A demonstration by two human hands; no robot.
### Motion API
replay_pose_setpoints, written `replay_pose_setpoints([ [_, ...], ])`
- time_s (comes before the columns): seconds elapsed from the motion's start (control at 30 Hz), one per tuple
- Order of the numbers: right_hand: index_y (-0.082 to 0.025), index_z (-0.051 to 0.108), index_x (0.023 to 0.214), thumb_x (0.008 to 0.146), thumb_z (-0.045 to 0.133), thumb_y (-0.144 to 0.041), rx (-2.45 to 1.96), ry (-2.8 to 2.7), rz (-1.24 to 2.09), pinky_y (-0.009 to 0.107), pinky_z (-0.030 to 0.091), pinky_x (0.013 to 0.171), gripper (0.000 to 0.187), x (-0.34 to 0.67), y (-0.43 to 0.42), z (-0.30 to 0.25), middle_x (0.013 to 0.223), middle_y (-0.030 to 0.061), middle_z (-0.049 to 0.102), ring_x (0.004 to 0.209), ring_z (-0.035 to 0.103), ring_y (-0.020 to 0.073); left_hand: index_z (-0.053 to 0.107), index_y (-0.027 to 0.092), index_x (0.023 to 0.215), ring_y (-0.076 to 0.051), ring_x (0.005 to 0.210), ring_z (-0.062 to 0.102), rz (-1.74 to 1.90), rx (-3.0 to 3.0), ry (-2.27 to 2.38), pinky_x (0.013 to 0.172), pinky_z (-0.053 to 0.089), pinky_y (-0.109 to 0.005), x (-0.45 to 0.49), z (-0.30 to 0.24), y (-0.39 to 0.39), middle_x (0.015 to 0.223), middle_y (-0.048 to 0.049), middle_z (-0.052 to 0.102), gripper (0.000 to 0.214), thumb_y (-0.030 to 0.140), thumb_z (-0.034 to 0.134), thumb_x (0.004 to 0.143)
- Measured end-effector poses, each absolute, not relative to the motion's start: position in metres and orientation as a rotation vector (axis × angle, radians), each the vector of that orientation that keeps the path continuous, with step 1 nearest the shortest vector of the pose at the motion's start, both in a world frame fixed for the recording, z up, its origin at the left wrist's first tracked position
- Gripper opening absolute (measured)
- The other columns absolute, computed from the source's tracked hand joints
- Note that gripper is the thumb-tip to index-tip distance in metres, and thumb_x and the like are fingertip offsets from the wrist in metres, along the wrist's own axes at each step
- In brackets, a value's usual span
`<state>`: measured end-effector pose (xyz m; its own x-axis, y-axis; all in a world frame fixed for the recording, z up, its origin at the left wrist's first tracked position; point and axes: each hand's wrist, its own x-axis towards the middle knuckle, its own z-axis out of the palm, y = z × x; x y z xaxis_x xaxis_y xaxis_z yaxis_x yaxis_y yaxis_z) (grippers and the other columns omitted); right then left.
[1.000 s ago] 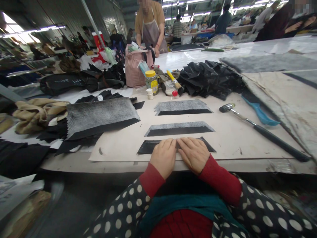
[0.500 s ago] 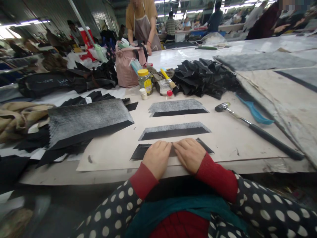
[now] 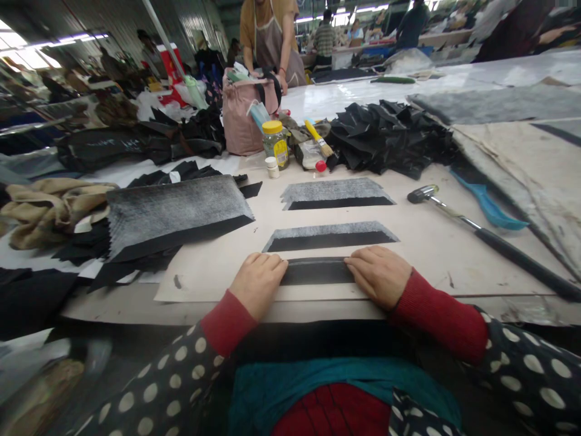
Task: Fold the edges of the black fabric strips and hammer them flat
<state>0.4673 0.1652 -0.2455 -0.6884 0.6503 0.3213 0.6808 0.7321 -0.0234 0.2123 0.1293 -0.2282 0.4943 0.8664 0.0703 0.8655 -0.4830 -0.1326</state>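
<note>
My left hand [image 3: 258, 280] and my right hand [image 3: 378, 274] lie palm down on the two ends of a black fabric strip [image 3: 316, 270] at the near edge of a beige paper sheet [image 3: 218, 260]. The fingers are pressed flat on the strip, the hands well apart. Two more strips, grey above and black below, lie beyond it: a middle strip [image 3: 330, 236] and a far strip [image 3: 336, 194].
A stack of grey-black fabric pieces [image 3: 175, 209] lies at left. To the right lie a hammer [image 3: 490, 236] and a blue tool [image 3: 488, 206]. A yellow-lidded jar [image 3: 275, 143], a brush [image 3: 319, 139], a pink bag [image 3: 247, 115] and a black fabric heap [image 3: 385, 136] stand behind. A person in an apron [image 3: 270, 36] stands across the table.
My hands, side by side at the strip's middle before, have slid apart to its two ends. The strip's pointed ends are now covered by them.
</note>
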Motion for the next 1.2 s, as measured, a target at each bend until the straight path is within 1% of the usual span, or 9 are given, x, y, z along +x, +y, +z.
replay_pose_setpoints([
  [0.27, -0.013, 0.065, 0.08, 0.086, 0.036, -0.022, -1.052, -2.597, -0.178, 0.033, 0.039, 0.076, 0.03, 0.47, 0.165, -0.248, 0.078, 0.0083, 0.06, 0.077, 0.051, 0.0186, 0.054, 0.015, 0.08, -0.022, 0.079, 0.048, -0.02, -2.457, -1.716, 0.073, 0.04, -0.037, 0.235, -0.229, 0.126, 0.08, -0.0065, 0.052, 0.015, 0.019, 0.041, 0.085],
  [0.4, -0.012, 0.065, 0.084, 0.085, 0.039, -0.021, -1.054, -2.576, -0.211, 0.034, 0.041, 0.077, 0.027, 0.468, 0.16, -0.252, 0.082, 0.0092, 0.062, 0.079, 0.052, 0.0196, 0.052, 0.014, 0.098, -0.02, 0.09, 0.046, -0.252, -2.6, -1.659, 0.078, 0.041, -0.033, 0.269, -0.24, 0.133, 0.094, -0.0078, 0.052, 0.018, 0.013, 0.04, 0.085],
  [0.5, -0.012, 0.064, 0.088, 0.085, 0.039, -0.021, -1.054, -2.563, -0.209, 0.036, 0.042, 0.077, 0.027, 0.467, 0.157, -0.253, 0.085, 0.0098, 0.063, 0.078, 0.054, 0.0201, 0.05, 0.013, 0.105, -0.02, 0.093, 0.045, -0.356, -2.685, -1.536, 0.082, 0.04, -0.032, 0.29, -0.248, 0.136, 0.099, -0.0073, 0.053, 0.023, 0.014, 0.037, 0.087],
  [0.67, -0.012, 0.054, 0.111, 0.086, 0.038, -0.022, -0.99, -2.426, -0.14, 0.035, 0.041, 0.087, 0.032, 0.515, 0.166, -0.23, 0.106, 0.011, 0.06, 0.097, 0.053, 0.0195, 0.048, 0.011, 0.112, -0.02, 0.093, 0.045, -0.356, -2.696, -1.509, 0.083, 0.041, -0.033, 0.298, -0.254, 0.134, 0.101, -0.008, 0.053, 0.028, 0.014, 0.038, 0.086],
  [0.73, -0.013, 0.055, 0.11, 0.085, 0.041, -0.025, -1.228, -2.27, -0.239, 0.033, 0.04, 0.089, 0.032, 0.56, 0.174, -0.22, 0.11, 0.0116, 0.058, 0.099, 0.053, 0.0199, 0.047, 0.01, 0.114, -0.021, 0.093, 0.045, -0.347, -2.699, -1.5, 0.082, 0.041, -0.033, 0.297, -0.254, 0.133, 0.1, -0.0082, 0.053, 0.03, 0.014, 0.038, 0.086],
  [0.83, -0.008, 0.055, 0.113, 0.086, 0.039, -0.028, -1.751, -2.239, -0.4, 0.034, 0.039, 0.089, 0.037, 0.631, 0.185, -0.222, 0.113, 0.0161, 0.055, 0.102, 0.052, 0.0242, 0.049, 0.014, 0.114, -0.021, 0.089, 0.046, -0.374, -2.674, -1.534, 0.077, 0.042, -0.034, 0.297, -0.253, 0.134, 0.095, -0.0067, 0.053, 0.03, 0.017, 0.039, 0.086],
  [0.93, -0.003, 0.052, 0.116, 0.086, 0.037, -0.03, -2.079, -2.31, -0.32, 0.035, 0.042, 0.082, 0.044, 0.675, 0.189, -0.238, 0.111, 0.0196, 0.056, 0.096, 0.055, 0.0272, 0.05, 0.019, 0.113, -0.021, 0.086, 0.046, -0.437, -2.636, -1.586, 0.073, 0.042, -0.035, 0.299, -0.253, 0.135, 0.092, -0.0055, 0.053, 0.03, 0.018, 0.041, 0.085],
  [1.1, -0.003, 0.051, 0.115, 0.086, 0.03, -0.032, -2.15, -2.306, -0.347, 0.035, 0.041, 0.078, 0.046, 0.679, 0.194, -0.245, 0.098, 0.0198, 0.058, 0.09, 0.055, 0.0273, 0.051, 0.02, 0.112, -0.021, 0.086, 0.045, -0.484, -2.624, -1.606, 0.073, 0.04, -0.036, 0.3, -0.255, 0.135, 0.091, -0.0051, 0.053, 0.03, 0.017, 0.041, 0.085],
  [1.2, -0.004, 0.056, 0.108, 0.084, 0.034, -0.037, -2.155, -2.227, -0.144, 0.032, 0.043, 0.071, 0.046, 0.665, 0.188, -0.232, 0.089, 0.0176, 0.059, 0.081, 0.056, 0.0244, 0.051, 0.021, 0.112, -0.021, 0.089, 0.045, -0.501, -2.625, -1.625, 0.076, 0.039, -0.036, 0.299, -0.254, 0.134, 0.093, -0.0045, 0.053, 0.029, 0.018, 0.041, 0.085],
])
